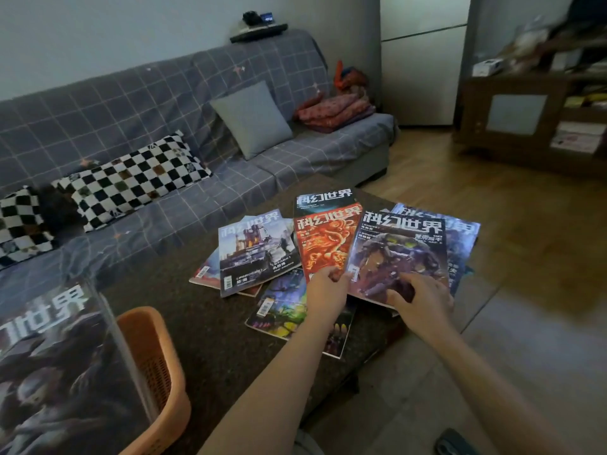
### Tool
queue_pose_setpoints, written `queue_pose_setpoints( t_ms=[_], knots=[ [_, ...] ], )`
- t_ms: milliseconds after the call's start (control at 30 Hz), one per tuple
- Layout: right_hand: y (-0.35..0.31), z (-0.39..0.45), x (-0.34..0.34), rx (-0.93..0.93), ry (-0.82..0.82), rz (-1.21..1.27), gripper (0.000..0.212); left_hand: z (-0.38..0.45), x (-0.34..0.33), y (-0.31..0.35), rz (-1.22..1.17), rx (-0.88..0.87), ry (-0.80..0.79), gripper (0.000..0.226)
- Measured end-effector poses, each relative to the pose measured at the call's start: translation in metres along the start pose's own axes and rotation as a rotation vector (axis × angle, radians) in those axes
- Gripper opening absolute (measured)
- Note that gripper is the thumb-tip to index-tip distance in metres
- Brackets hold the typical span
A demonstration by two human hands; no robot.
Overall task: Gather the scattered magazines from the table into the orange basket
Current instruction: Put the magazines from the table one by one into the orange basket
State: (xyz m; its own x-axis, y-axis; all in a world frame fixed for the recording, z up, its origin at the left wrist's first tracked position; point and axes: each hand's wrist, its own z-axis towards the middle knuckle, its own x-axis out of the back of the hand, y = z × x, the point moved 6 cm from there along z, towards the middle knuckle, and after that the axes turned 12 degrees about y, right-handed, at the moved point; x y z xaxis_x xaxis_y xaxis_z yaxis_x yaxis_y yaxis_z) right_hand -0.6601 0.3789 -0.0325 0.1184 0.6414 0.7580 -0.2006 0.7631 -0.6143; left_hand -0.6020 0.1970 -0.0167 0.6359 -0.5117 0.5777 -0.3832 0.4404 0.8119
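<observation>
Left hand (326,284) grips the near edge of the red magazine (323,244), thumb on its cover; my right hand (423,298) lies on the purple magazine (399,254) just to its right, fingers spread flat on the glossy cover, which tilts up off the pile. Each cover I can read carries the same bold white title characters. Left of the red one sits a grey-blue magazine (258,252) with a barcode at its near corner, and a dark, colourful magazine (285,307) lies under my left forearm. All rest fanned and overlapping on the dark speckled surface (210,339). At the near left, the orange basket (154,372) already holds a large dark magazine (56,366) standing upright. Beyond the surface runs a grey checked sofa (131,103).
</observation>
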Motion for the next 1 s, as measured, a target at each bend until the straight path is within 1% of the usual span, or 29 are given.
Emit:
queue_pose_setpoints(
  t_ms=[67, 100, 200, 267, 333, 433, 533, 633, 700, 733, 833, 933, 1000],
  knots=[
    [-0.001, -0.002, 0.002, 0.004, -0.010, 0.013, 0.043, 0.002, -0.002, 0.004, 0.010, 0.009, -0.022, 0.020],
    [-0.001, -0.003, 0.004, -0.008, -0.014, 0.028, 0.043, 0.002, -0.002, 0.006, -0.007, 0.024, -0.036, 0.018],
    [0.001, -0.005, 0.009, -0.063, -0.035, 0.074, 0.048, -0.006, -0.006, 0.005, -0.134, 0.148, -0.126, 0.020],
    [-0.001, -0.009, 0.010, -0.069, -0.040, 0.074, 0.051, -0.014, -0.001, -0.001, -0.218, 0.233, -0.151, 0.021],
    [-0.006, -0.015, 0.010, -0.061, -0.066, 0.068, 0.056, -0.024, 0.013, -0.009, -0.357, 0.316, -0.148, 0.019],
    [-0.019, -0.028, 0.005, -0.055, -0.150, 0.163, 0.066, -0.035, 0.049, -0.021, -0.434, 0.333, -0.075, 0.015],
    [-0.041, -0.041, 0.002, -0.014, -0.180, 0.247, 0.075, -0.048, 0.092, -0.031, -0.506, 0.322, 0.006, 0.012],
    [-0.075, -0.056, 0.002, -0.015, -0.205, 0.452, 0.070, -0.064, 0.137, -0.045, -0.584, 0.353, 0.095, 0.006],
    [-0.102, -0.067, -0.003, -0.023, -0.284, 0.587, 0.068, -0.073, 0.170, -0.055, -0.601, 0.362, 0.172, 0.005],
    [-0.116, -0.073, -0.005, -0.022, -0.324, 0.635, 0.070, -0.078, 0.187, -0.060, -0.601, 0.358, 0.218, 0.005],
    [-0.155, -0.092, -0.015, -0.008, -0.397, 0.679, 0.078, -0.093, 0.236, -0.076, -0.620, 0.321, 0.343, 0.006],
    [-0.196, -0.115, -0.022, 0.071, -0.436, 0.705, 0.074, -0.108, 0.281, -0.094, -0.556, 0.280, 0.465, 0.006],
    [-0.220, -0.131, -0.030, 0.112, -0.489, 0.710, 0.077, -0.117, 0.307, -0.108, -0.530, 0.259, 0.529, 0.007]
  ],
)
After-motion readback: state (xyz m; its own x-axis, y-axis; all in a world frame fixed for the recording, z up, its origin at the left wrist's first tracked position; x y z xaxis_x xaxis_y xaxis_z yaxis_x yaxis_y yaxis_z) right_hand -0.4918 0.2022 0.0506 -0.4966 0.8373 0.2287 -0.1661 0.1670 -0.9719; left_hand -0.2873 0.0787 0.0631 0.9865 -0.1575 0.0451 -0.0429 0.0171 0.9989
